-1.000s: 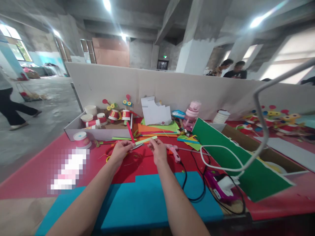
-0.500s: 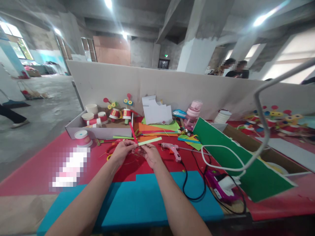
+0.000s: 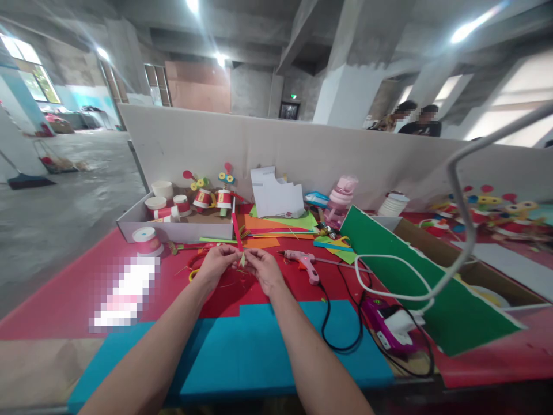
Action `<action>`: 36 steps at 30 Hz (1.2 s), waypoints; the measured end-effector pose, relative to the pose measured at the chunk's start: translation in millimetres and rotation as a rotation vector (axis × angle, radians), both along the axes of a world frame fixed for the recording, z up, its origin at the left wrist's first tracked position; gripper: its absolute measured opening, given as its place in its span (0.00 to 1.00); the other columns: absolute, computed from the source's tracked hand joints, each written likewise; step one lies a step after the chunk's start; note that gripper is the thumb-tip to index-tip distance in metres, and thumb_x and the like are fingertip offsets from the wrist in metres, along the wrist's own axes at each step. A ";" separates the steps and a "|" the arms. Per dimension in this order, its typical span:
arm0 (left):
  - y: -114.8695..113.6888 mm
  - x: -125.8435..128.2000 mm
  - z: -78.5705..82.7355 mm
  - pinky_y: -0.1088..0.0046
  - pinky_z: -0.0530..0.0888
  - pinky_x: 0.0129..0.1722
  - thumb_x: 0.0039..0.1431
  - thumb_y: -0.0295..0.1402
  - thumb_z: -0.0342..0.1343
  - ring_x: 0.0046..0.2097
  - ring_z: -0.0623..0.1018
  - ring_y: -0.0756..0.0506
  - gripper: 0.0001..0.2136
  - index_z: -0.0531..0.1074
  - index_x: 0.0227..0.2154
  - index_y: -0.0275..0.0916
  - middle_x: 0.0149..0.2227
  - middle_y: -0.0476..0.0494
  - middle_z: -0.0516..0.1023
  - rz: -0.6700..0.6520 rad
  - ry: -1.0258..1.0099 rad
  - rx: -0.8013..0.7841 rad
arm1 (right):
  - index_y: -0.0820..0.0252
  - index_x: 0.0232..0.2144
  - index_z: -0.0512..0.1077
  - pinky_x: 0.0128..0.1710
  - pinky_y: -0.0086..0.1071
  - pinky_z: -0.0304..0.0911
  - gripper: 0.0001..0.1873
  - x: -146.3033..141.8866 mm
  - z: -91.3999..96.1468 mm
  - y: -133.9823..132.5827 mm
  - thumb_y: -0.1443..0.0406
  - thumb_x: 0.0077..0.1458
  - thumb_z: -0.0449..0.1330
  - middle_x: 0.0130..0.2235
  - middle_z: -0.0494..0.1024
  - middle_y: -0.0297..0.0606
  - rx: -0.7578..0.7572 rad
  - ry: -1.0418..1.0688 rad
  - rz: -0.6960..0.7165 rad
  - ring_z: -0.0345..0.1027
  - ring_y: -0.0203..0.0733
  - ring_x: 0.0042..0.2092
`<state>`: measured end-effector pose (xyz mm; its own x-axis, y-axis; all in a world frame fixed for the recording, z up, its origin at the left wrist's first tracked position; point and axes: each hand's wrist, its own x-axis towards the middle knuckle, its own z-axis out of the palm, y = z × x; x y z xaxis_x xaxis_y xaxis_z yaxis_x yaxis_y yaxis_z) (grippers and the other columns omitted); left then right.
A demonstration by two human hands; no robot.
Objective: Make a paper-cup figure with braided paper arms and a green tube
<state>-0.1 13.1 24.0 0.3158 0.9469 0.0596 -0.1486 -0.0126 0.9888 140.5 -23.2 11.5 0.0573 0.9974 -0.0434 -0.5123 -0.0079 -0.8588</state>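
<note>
My left hand [image 3: 218,267] and my right hand [image 3: 264,270] meet above the red table cover, fingertips pinched close together. Between them a red paper strip [image 3: 237,231] points up and away, and a pale green paper strip [image 3: 242,260] shows as a short piece at the fingertips. The spot where the strips meet is partly covered by fingers. Right of my hands lies a pink glue gun [image 3: 302,262] with its nozzle toward them. Yellow-handled scissors [image 3: 191,276] lie partly behind my left hand.
A white box [image 3: 185,231] holds paper cups and two cup figures. A blue board [image 3: 233,357] lies under my forearms. The glue gun's black cord [image 3: 327,331] runs to a purple power strip [image 3: 384,325]. A green panel [image 3: 415,288] stands at right.
The pale green strip, stretched out to the right before, is now folded up and shows only as a short piece. My right fingers have closed in around it. The red strip stands more upright.
</note>
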 end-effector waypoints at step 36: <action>0.8 2.2 -1.3 0.76 0.64 0.26 0.39 0.38 0.68 0.23 0.69 0.52 0.13 0.74 0.21 0.33 0.20 0.47 0.73 0.044 -0.008 0.018 | 0.61 0.27 0.75 0.32 0.29 0.67 0.17 -6.5 5.8 -1.9 0.57 0.34 0.71 0.25 0.78 0.31 0.030 -0.085 -0.104 0.70 0.33 0.26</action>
